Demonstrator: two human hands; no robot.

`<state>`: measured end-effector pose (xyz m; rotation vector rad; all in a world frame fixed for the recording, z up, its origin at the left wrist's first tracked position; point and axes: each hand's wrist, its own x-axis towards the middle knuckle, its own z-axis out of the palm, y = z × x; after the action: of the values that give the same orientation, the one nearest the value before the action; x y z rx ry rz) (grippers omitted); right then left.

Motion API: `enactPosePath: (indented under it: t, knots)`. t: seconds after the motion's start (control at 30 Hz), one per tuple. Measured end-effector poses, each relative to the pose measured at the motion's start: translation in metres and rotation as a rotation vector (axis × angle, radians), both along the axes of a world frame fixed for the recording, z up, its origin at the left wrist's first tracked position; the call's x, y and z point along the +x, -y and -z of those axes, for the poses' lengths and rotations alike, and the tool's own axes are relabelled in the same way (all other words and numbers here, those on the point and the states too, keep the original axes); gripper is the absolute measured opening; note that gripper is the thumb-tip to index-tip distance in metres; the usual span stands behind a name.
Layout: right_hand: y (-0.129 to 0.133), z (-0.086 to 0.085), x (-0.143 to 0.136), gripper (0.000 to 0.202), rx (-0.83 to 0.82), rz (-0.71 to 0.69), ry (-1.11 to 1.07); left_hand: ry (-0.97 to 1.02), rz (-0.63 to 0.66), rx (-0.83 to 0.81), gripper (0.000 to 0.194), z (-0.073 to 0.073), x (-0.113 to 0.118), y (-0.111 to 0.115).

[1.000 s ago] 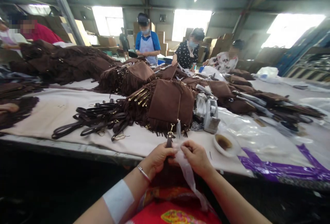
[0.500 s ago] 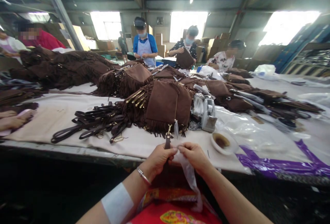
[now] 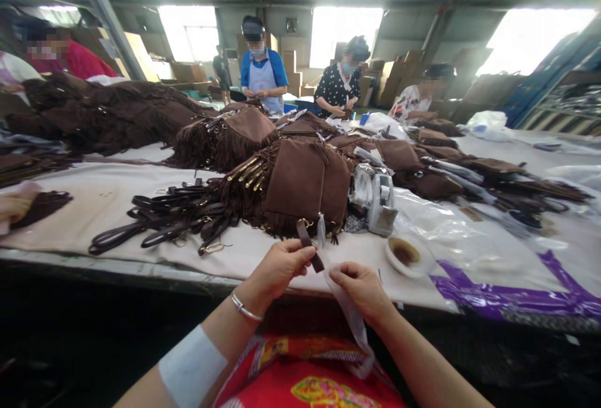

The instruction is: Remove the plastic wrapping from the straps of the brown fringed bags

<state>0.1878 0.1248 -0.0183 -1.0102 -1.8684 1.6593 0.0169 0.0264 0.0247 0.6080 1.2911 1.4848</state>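
My left hand point(image 3: 287, 265) is closed on a dark brown strap point(image 3: 317, 260), pinched between thumb and fingers near the table's front edge. A loop of the strap stands up above the fingers. My right hand point(image 3: 359, 286), just beside it, pinches a strip of thin translucent white wrapping point(image 3: 353, 320) that hangs down toward my lap. Directly beyond my hands lies a brown fringed bag point(image 3: 300, 183) with a zip and a small wrapped tag. To its left sits a pile of dark straps point(image 3: 188, 214) with gold-coloured clips.
A tape dispenser point(image 3: 382, 204) stands right of the bag. Nearby is a white bowl point(image 3: 407, 256) with brown liquid. Clear plastic film and purple tape point(image 3: 507, 295) cover the right side. Several people work across the table among heaps of brown bags point(image 3: 103, 114). Another person's hand point(image 3: 19, 204) is at far left.
My left hand has moved slightly up and left, and the strap's end now points toward my right hand. The hands are farther apart. The wrapping stays in my right hand.
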Motion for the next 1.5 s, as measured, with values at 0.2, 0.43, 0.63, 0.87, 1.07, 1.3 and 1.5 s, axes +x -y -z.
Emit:
enactPosePath:
  t: [0.2, 0.43, 0.63, 0.87, 1.07, 1.3, 1.5]
  knots:
    - [0.006, -0.004, 0.001, 0.032, 0.057, -0.01, 0.04, -0.153, -0.12, 0.031, 0.032, 0.002, 0.013, -0.017]
    - [0.007, -0.002, 0.0, 0.029, -0.005, -0.013, 0.0, -0.271, -0.17, -0.014, 0.027, 0.009, 0.012, -0.013]
    - [0.01, -0.002, 0.002, 0.031, -0.082, -0.006, -0.031, -0.312, -0.104, -0.005, 0.021, 0.012, 0.012, -0.012]
    - [0.008, -0.004, -0.003, 0.027, -0.129, -0.061, -0.155, -0.251, -0.092, 0.041, 0.02, 0.022, 0.03, -0.01]
    - [0.016, -0.01, 0.0, 0.033, -0.545, -0.049, -0.307, 0.321, 0.027, -0.139, 0.033, 0.019, 0.016, -0.013]
    - [0.034, -0.004, 0.014, 0.034, -0.641, -0.068, -0.292, 0.496, -0.331, -0.094, 0.018, 0.013, -0.009, -0.063]
    - [0.017, 0.016, 0.007, 0.039, -0.288, 0.029, -0.065, 0.363, -0.427, 0.094, 0.004, 0.016, 0.013, -0.072]
